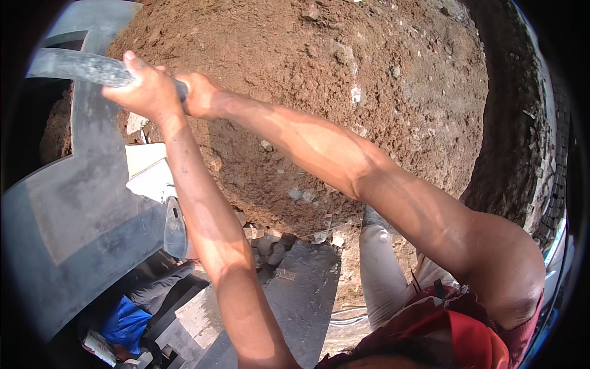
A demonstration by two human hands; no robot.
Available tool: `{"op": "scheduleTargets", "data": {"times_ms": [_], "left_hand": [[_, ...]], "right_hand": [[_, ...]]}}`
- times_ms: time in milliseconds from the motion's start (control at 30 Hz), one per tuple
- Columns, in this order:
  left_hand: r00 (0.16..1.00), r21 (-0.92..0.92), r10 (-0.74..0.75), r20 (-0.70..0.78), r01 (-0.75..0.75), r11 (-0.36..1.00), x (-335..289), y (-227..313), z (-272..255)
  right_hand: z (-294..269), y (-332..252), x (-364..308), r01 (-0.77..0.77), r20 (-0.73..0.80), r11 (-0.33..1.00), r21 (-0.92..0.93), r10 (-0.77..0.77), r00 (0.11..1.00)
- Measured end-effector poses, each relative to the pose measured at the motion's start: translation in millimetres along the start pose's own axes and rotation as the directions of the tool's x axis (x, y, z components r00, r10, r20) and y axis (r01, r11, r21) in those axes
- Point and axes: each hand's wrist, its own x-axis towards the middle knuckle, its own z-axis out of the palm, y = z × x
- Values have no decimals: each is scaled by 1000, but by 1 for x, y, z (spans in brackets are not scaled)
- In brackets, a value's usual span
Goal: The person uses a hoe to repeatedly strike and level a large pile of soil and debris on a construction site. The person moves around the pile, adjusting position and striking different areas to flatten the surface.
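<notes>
Both my arms reach to the upper left, where my hands grip a thick grey pipe (80, 66). My left hand (146, 91) wraps round it, thumb lying along its top. Right beside it, my right hand (201, 95) is closed at the pipe's near end. From there the pipe runs off to the left, over a grey concrete surface and a dark opening; its far end is out of sight. Whether it is stiff or bendable I cannot tell. Below my hands spreads a heap of brown soil (295, 123) with small stones in it.
Grey concrete ledges (92, 184) fill the left side, at a lower level. A cream-and-white block-like piece (147, 169) and a long grey object (175, 230) lie near my left forearm. A person in blue (126, 323) is at the lower left. Broken stones (270, 246) edge the soil.
</notes>
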Motion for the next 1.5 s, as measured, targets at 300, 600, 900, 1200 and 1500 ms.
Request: {"op": "scheduleTargets", "data": {"times_ms": [300,600,900,1200,1500], "left_hand": [[293,243,-942,164,913,327,-357,-199,-13],[52,-237,-917,396,970,-47,-482,-80,-68],[-762,325,-431,484,613,-720,-900,166,-45],[-538,300,-469,701,818,-490,-717,255,-8],[849,-628,52,526,346,697,-185,295,-10]], "right_hand": [[-40,255,-302,-670,96,658,-344,734,672],[-163,90,-551,-528,-51,570,-630,648,760],[-332,-39,-1070,-814,-512,-69,-576,807,294],[-276,0,-1080,-895,-577,167,-413,712,399],[-192,50,-466,-57,-343,959,-279,-45,938]]}}
